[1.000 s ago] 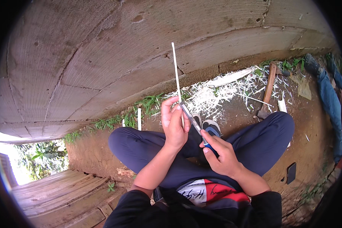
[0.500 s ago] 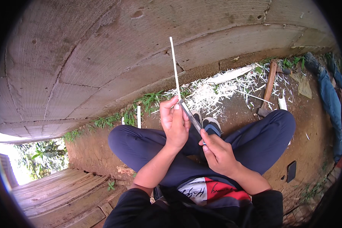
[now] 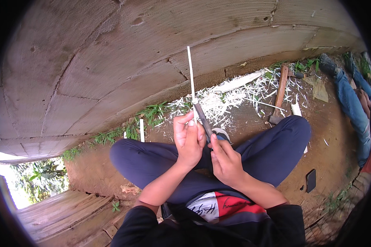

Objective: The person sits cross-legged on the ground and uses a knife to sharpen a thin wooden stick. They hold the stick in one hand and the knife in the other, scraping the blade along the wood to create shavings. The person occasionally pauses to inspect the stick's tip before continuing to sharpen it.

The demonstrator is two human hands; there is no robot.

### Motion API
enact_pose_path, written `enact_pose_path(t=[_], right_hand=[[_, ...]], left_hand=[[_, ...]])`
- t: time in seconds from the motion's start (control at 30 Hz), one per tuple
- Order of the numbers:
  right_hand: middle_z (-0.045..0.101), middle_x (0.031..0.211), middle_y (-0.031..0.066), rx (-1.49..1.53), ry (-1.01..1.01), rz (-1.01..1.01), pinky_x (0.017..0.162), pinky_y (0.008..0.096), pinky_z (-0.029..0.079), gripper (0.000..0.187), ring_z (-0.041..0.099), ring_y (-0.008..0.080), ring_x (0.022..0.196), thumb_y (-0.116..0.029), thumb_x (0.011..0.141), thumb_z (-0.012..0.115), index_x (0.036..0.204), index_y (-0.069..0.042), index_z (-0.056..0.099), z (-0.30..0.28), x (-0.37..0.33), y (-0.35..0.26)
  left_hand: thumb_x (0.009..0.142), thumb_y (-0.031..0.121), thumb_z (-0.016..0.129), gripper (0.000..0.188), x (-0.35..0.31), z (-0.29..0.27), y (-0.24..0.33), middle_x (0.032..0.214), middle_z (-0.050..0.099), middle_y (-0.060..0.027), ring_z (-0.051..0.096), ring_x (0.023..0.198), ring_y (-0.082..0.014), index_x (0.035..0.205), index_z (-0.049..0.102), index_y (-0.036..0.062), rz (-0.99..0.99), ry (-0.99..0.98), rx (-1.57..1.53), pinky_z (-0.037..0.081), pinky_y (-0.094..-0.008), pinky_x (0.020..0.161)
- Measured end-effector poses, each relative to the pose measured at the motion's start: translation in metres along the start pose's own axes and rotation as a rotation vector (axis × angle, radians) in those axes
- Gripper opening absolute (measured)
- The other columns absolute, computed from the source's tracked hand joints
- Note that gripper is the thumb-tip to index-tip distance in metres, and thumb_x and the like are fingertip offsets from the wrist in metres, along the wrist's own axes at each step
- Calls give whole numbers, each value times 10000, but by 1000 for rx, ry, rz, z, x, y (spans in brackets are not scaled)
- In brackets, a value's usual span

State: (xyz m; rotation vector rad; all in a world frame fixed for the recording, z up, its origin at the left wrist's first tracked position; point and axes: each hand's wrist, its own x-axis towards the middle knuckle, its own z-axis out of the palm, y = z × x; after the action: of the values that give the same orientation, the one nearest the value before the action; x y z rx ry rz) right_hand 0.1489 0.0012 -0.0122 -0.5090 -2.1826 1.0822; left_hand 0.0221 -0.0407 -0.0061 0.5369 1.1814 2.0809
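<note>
Now, wall (image 3: 132, 61): grey-brown, cracked, filling the far side of the view.
Ground (image 3: 90, 164): bare brown earth, the person seated on it, dark-trousered legs (image 3: 150, 162) folded.
Shavings (image 3: 218, 105): a white scatter along the wall's foot.
Wooden-handled tool (image 3: 281, 86): lying at the right of that scatter, handle running toward the wall.
Left hand (image 3: 187, 142): fingers pinched round the pale strip (image 3: 191, 74).
Right hand (image 3: 227, 164): nearer the body, fingers wrapped round the handle of the knife (image 3: 203, 117), most of that handle hidden.
Knife: blade slanting forward and left, far end right up at the strip, just past the left fingers; contact, can't tell.
Strip: jutting beyond the left hand, long axis pointing almost straight away from the body, far tip leaning slightly left.
</note>
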Motion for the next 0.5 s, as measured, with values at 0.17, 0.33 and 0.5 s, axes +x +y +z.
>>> enact_pose_path(t=[0.17,0.33,0.5], right_hand=[[571,930,183,42,272,31,645,336,489,515,603,276,746,24,871,494,1369,36,364,-18,26,9],[584,899,166,177,299,232,650,310,482,474,590,242,730,25,889,460,1355,53,378,-30,19,7],[606,860,155,179,-31,60,641,311,510,475,630,266,716,37,825,520,1298,20,472,-6,7,-4]], left_hand=[[979,114,402,155,-32,10,-13,610,444,-15,322,428,-43,1129,442,113,-105,-200,185,270,-189,376],[989,165,399,187,-8,0,-2,623,451,-31,313,404,-52,1162,407,93,-223,-26,100,262,-190,363],[986,150,395,180,18,-12,21,651,475,-29,305,364,-53,1158,407,101,-143,92,-66,232,-188,327]])
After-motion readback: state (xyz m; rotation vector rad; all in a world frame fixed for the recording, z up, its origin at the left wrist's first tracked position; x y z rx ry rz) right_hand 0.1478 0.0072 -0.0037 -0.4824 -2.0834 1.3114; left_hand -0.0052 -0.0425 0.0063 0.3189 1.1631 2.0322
